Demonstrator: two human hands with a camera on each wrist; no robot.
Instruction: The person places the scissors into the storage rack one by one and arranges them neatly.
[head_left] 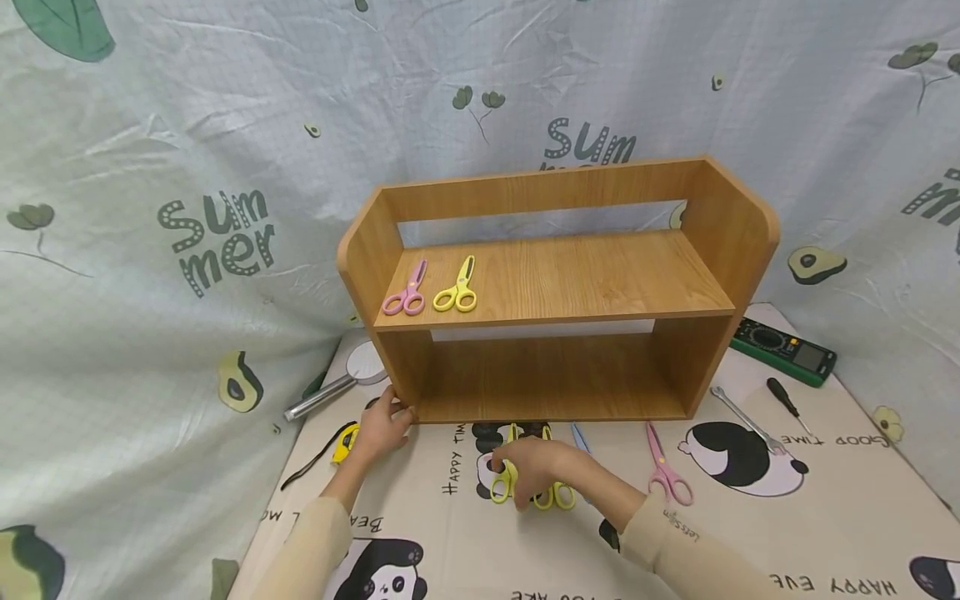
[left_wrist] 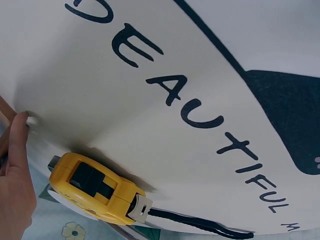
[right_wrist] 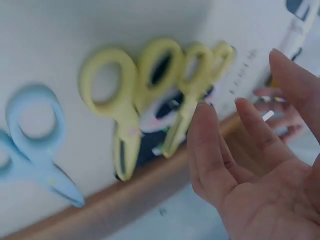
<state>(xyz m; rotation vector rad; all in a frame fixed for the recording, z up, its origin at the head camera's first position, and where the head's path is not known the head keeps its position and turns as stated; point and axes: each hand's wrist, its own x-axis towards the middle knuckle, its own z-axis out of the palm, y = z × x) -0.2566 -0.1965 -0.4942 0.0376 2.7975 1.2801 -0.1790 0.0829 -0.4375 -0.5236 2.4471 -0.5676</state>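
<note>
A two-tier wooden shelf (head_left: 555, 379) stands at the back of the table. My left hand (head_left: 384, 427) grips its lower left front corner; the shelf hides some of the fingers. My right hand (head_left: 536, 467) hovers with fingers and thumb apart over two pairs of yellow scissors (right_wrist: 125, 130) (right_wrist: 187, 95), holding nothing. Its fingertips overlap one pair in the right wrist view; contact cannot be told. Blue scissors (right_wrist: 37, 135) lie beside these, and pink scissors (head_left: 660, 467) farther right. On the upper tier lie pink scissors (head_left: 409, 292) and yellow scissors (head_left: 459, 290).
Left of the shelf are a yellow tape measure (left_wrist: 92, 187) with a black strap and a magnifying glass (head_left: 330, 393). A wrench (head_left: 750, 421), a screwdriver (head_left: 786, 400) and a green multimeter (head_left: 783, 350) lie to its right. A printed curtain (head_left: 225, 150) hangs behind.
</note>
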